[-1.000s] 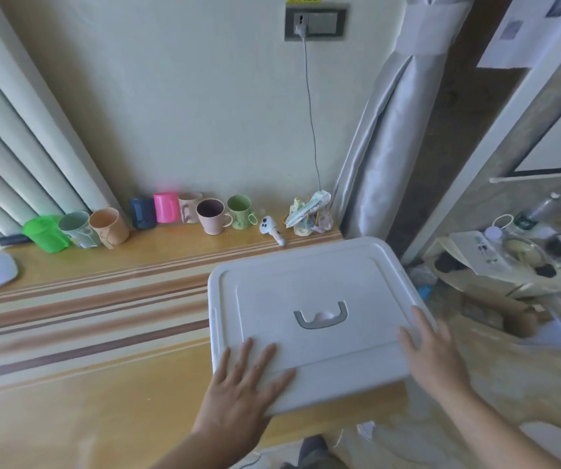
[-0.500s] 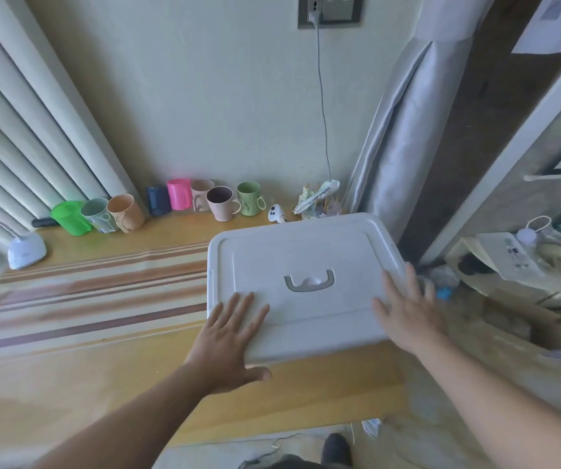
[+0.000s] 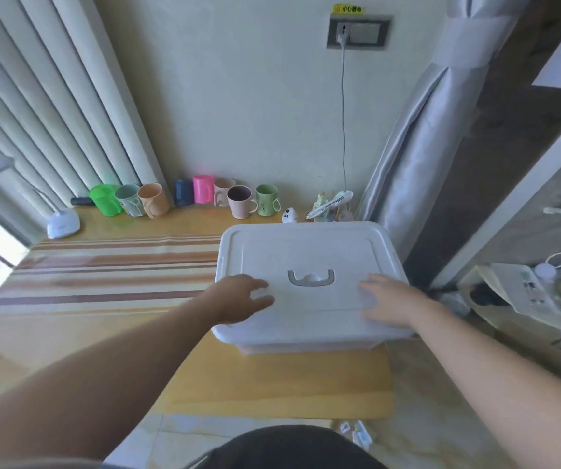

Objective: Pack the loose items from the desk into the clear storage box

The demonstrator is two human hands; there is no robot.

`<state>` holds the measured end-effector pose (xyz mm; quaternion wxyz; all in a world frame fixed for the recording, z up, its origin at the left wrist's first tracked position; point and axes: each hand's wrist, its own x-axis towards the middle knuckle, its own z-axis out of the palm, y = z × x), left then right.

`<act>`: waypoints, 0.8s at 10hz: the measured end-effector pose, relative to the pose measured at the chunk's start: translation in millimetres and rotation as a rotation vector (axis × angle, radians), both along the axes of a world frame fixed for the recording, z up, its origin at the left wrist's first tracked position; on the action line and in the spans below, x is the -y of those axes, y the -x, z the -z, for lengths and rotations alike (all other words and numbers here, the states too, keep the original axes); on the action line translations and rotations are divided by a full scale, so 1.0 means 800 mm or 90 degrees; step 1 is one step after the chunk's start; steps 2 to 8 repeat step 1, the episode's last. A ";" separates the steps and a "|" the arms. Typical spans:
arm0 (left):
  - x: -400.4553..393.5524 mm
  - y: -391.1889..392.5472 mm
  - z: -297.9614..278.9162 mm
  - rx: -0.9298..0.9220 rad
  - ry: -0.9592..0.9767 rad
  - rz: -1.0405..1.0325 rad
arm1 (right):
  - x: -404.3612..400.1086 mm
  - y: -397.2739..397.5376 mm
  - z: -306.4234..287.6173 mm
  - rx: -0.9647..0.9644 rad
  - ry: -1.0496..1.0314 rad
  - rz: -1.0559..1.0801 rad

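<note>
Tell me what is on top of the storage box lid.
Both hands rest flat on the white lid: left hand and right hand, either side of its grey handle. The lid hides the box's inside.

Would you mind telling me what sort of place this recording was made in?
Probably a lived-in room at home or in a dormitory. A wooden desk stands against a wall between curtains, a row of coloured mugs lines its back edge, and a desk lamp sits at the far left corner.
</note>
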<state>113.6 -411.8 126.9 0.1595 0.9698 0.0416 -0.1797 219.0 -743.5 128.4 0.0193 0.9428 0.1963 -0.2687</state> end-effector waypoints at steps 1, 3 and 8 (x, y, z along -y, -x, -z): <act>-0.006 0.002 -0.030 0.120 0.077 -0.047 | -0.011 -0.016 -0.088 0.041 -0.141 0.002; -0.006 0.002 -0.030 0.120 0.077 -0.047 | -0.011 -0.016 -0.088 0.041 -0.141 0.002; -0.006 0.002 -0.030 0.120 0.077 -0.047 | -0.011 -0.016 -0.088 0.041 -0.141 0.002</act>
